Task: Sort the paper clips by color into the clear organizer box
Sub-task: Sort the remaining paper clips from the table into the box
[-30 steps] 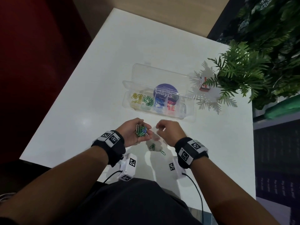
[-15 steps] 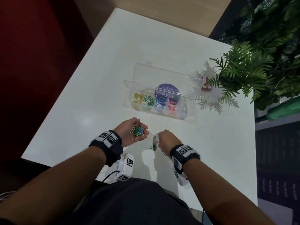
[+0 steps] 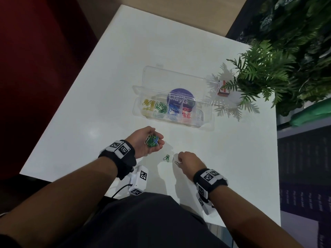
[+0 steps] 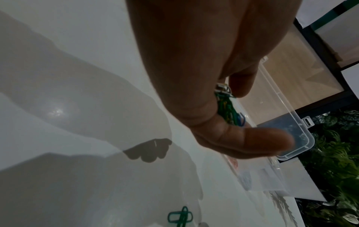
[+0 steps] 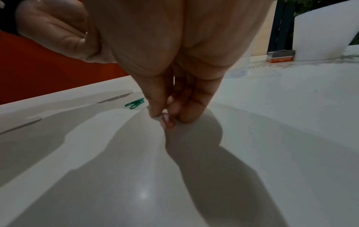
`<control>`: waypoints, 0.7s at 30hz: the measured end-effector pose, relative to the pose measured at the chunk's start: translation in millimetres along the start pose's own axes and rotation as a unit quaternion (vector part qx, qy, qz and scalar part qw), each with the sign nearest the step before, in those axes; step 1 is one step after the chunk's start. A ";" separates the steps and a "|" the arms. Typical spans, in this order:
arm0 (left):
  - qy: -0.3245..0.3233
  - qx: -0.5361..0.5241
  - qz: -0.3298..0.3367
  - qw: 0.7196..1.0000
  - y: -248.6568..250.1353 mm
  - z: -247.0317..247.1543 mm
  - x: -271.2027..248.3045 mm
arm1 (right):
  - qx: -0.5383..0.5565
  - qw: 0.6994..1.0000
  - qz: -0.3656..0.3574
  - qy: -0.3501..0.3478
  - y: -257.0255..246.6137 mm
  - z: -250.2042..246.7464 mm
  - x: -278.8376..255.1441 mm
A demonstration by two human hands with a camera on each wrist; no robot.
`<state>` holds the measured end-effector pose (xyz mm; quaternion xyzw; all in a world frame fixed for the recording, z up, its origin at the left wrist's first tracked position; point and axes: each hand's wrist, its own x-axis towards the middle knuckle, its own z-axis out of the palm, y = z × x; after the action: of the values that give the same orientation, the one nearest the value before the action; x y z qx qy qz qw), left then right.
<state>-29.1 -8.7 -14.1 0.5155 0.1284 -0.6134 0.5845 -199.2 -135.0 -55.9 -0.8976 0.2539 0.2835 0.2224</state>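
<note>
The clear organizer box (image 3: pixel 208 126) lies open mid-table, with yellow, green, blue and red clips in separate compartments. My left hand (image 3: pixel 158 136) is cupped palm up in front of it and holds a pile of paper clips (image 3: pixel 152 139), mostly green with some blue and white; the same pile (image 4: pixel 227 107) shows between thumb and fingers. My right hand (image 3: pixel 179 158) is down on the table to the right, and its fingertips (image 5: pixel 155 112) pinch a red paper clip (image 5: pixel 168 122) against the surface. Two green clips (image 3: pixel 166 158) and a pale clip (image 3: pixel 176 162) lie between the hands.
A leafy plant (image 3: pixel 265 72) in a white pot (image 5: pixel 326 30) overhangs the table's right side. A small orange-and-grey box (image 3: pixel 223 91) stands beside it. The near table edge (image 3: pixel 71 183) runs just below my wrists. The box lid (image 3: pixel 179 81) lies open behind the compartments.
My right hand has moved from beside the left hand down to the table and toward me, onto a clip. The left hand has kept its pile and barely shifted.
</note>
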 end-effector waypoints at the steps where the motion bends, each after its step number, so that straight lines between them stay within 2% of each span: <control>1: 0.002 0.002 0.001 1.000 -0.2 -0.4 -0.6 | -0.002 1.000 -0.001 0.007 -1.3 2.0 0.3; 5: 0.010 0.002 0.003 1.000 -0.8 -4.6 -1.4 | -0.018 0.999 0.019 0.023 -8.9 4.5 0.4; 8: 0.014 0.002 0.004 1.000 -1.9 -5.9 -2.0 | -0.014 0.999 0.033 0.003 -13.9 -0.2 -0.5; 10: 0.014 0.001 0.007 1.000 -1.7 -5.8 -2.8 | 0.025 0.999 0.037 0.001 -17.3 -8.9 -2.1; 12: 0.012 0.002 0.010 1.000 -1.3 -4.7 -3.3 | 0.115 0.992 0.035 0.038 -21.9 -24.2 -4.7; 15: 0.002 0.030 0.007 1.000 -2.5 0.8 -3.9 | 0.225 0.966 -0.027 0.125 -42.4 -55.6 -12.7; 18: -0.014 0.054 -0.008 0.998 -6.7 11.8 -2.7 | 0.254 0.956 -0.097 0.109 -59.6 -79.8 -17.7; 21: -0.026 0.084 -0.028 0.996 -6.7 17.0 -2.4 | 0.234 0.961 -0.082 0.127 -46.6 -83.8 -15.4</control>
<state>-43.5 -18.3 -7.8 0.5430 0.0755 -0.6515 0.5244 -149.8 -139.5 27.6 -0.8669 0.2648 0.0812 0.4144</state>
